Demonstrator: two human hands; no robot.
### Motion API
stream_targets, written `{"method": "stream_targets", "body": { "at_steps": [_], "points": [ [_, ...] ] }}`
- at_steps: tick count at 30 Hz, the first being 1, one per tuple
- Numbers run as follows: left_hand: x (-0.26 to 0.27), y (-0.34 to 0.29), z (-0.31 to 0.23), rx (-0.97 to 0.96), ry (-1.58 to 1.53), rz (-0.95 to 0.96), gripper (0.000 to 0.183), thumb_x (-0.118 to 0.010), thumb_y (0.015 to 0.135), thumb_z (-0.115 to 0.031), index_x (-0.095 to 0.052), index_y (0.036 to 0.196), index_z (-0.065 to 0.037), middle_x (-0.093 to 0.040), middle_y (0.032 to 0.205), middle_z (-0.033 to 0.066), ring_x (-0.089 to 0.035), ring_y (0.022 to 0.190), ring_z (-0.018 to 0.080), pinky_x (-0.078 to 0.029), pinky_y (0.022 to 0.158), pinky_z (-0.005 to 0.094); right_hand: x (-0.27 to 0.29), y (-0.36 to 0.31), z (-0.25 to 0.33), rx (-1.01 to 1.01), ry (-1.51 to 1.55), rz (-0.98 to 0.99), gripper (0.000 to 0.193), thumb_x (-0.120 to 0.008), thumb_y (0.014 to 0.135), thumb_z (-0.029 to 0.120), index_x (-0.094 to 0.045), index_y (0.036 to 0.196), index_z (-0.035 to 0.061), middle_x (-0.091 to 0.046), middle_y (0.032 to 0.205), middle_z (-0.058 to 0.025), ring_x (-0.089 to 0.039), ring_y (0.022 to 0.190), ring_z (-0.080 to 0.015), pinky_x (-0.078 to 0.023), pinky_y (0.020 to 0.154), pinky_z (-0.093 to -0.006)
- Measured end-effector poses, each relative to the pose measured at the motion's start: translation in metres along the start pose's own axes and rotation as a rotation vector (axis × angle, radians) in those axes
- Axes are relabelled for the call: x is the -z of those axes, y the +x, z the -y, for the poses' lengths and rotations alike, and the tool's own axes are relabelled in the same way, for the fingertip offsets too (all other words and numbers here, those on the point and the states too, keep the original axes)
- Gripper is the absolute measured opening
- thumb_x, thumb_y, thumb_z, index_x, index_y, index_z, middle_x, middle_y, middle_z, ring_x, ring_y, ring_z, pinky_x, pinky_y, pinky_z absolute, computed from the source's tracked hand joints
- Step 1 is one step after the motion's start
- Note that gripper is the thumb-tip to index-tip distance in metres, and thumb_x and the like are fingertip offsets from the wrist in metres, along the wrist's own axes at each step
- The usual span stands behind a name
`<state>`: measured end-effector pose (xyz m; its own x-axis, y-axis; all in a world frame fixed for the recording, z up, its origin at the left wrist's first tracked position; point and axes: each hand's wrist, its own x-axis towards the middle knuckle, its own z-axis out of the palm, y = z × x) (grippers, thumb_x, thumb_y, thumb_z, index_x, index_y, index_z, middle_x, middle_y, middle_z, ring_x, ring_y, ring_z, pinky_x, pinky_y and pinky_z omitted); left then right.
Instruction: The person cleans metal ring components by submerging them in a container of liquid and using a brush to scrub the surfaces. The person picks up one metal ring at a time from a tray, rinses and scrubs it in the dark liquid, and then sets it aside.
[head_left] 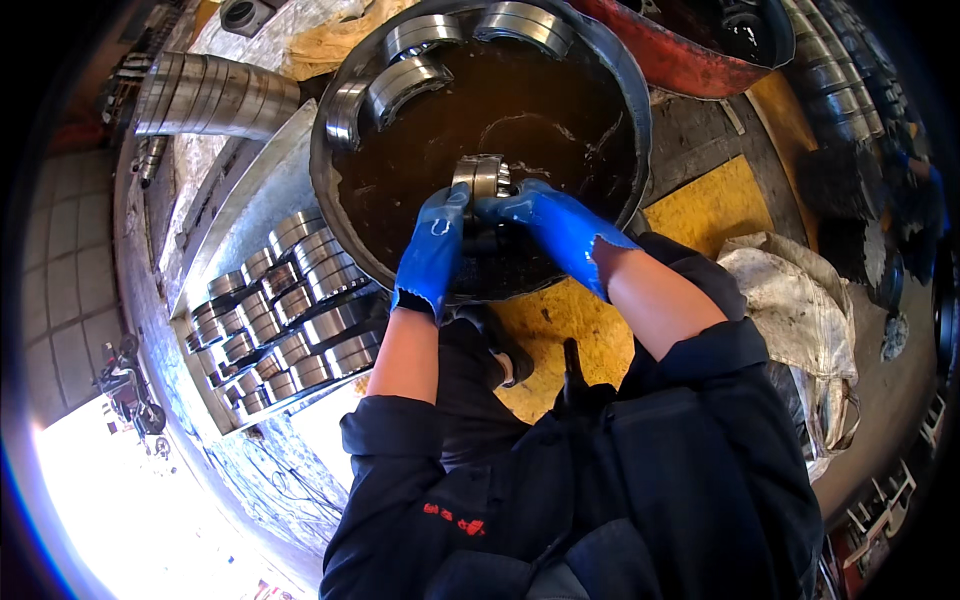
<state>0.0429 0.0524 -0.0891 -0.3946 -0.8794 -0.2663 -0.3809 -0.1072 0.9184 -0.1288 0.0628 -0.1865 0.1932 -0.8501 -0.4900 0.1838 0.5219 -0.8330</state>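
Both my hands wear blue rubber gloves and meet over a large round basin (pixel 640 130) of dark brown liquid. Between them they hold a shiny roller bearing (pixel 481 172), its rollers showing on the right side. My left hand (pixel 441 232) grips the bearing's near left side, fingers closed. From the right, my right hand (pixel 540 212) closes on its near right side; some fingertips are hidden under the bearing. Several steel bearing rings (pixel 408 84) lie along the basin's far left rim, partly in the liquid.
Left of the basin, a metal tray (pixel 190 372) holds several rows of steel rings (pixel 290 300). Behind it lies a long stack of rings (pixel 215 95). A red tub (pixel 660 55) stands at the far right, near yellow board (pixel 710 205) and a dirty white sack (pixel 790 310).
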Motion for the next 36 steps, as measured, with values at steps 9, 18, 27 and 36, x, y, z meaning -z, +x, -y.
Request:
{"method": "stream_targets", "body": {
  "at_steps": [9, 18, 27, 36],
  "points": [
    [0.023, 0.000, 0.019, -0.026, -0.145, 0.239, 0.037, -0.052, 0.100, -0.034, -0.063, 0.123, -0.007, -0.066, 0.112, 0.0110, -0.066, 0.091, 0.0205, -0.053, 0.080, 0.0304, -0.016, -0.036, 0.004, 0.012, -0.095, 0.056, 0.043, -0.075, 0.087, 0.027, -0.065, 0.123, 0.0050, -0.069, 0.116, -0.0102, -0.065, 0.105, -0.0212, -0.052, 0.090, -0.0331],
    [0.020, 0.017, 0.039, -0.061, 0.865, 0.106, 0.055, -0.047, 0.093, -0.003, -0.051, 0.141, -0.030, -0.055, 0.142, 0.0033, -0.052, 0.131, 0.0243, -0.041, 0.110, 0.0353, -0.012, -0.047, 0.001, 0.030, -0.096, 0.021, 0.049, -0.075, 0.087, 0.027, -0.062, 0.129, 0.0052, -0.068, 0.120, -0.0132, -0.064, 0.111, -0.0252, -0.049, 0.096, -0.0341],
    [0.019, 0.006, -0.005, -0.098, 0.757, -0.045, 0.040, -0.047, 0.102, -0.031, -0.056, 0.137, -0.015, -0.056, 0.141, 0.0087, -0.057, 0.124, 0.0267, -0.039, 0.108, 0.0330, -0.027, 0.024, 0.010, -0.171, 0.247, -0.205, 0.058, -0.080, 0.081, 0.031, -0.061, 0.130, 0.0061, -0.068, 0.120, -0.0173, -0.064, 0.112, -0.0321, -0.049, 0.098, -0.0379],
    [0.016, 0.042, 0.015, 0.137, -0.011, 0.227, 0.049, -0.064, 0.092, -0.045, -0.062, 0.129, -0.012, -0.065, 0.124, 0.0188, -0.059, 0.117, 0.0324, -0.042, 0.101, 0.0371, 0.042, 0.044, -0.023, 0.082, -0.698, -0.122, 0.060, -0.085, 0.069, 0.036, -0.068, 0.117, 0.0044, -0.071, 0.111, -0.0186, -0.068, 0.105, -0.0282, -0.051, 0.092, -0.0377]
  ]
}}
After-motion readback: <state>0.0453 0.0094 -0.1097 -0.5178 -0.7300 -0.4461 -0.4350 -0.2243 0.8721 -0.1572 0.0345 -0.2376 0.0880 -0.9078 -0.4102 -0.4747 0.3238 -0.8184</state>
